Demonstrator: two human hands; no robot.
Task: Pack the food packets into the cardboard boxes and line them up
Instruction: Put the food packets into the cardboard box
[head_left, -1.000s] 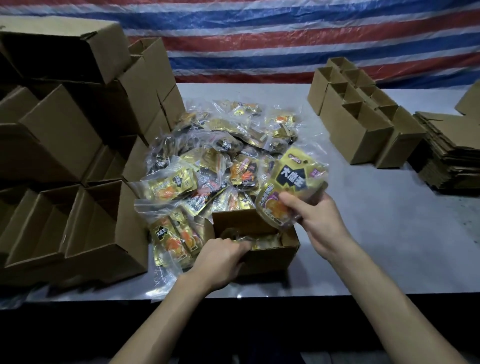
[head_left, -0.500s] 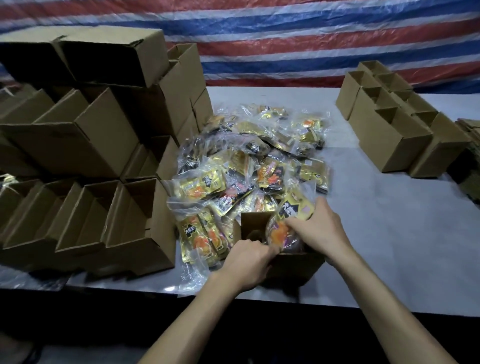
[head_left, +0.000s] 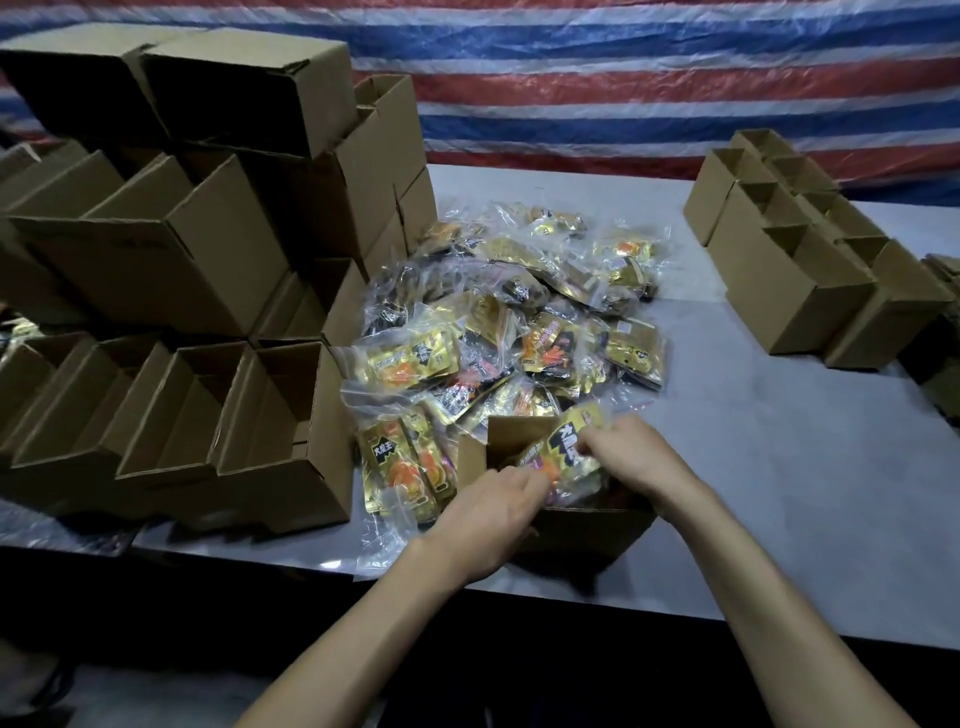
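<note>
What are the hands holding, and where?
A gold-and-black plastic food packet: right hand pinches its upper edge, left hand its lower end, over the open brown cardboard box.

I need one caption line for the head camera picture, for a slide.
Both hands, left hand and right hand, push a yellow food packet into an open cardboard box beside the packet pile.

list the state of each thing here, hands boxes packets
left hand: gripping the near rim of the open box
right hand: holding a yellow packet
yellow packet: tilted, partly down in the box
open box: upright, flaps open, being filled
packet pile: loose heap on the table
left boxes: stacked, open
right boxes: lined up upright, tops open
</note>
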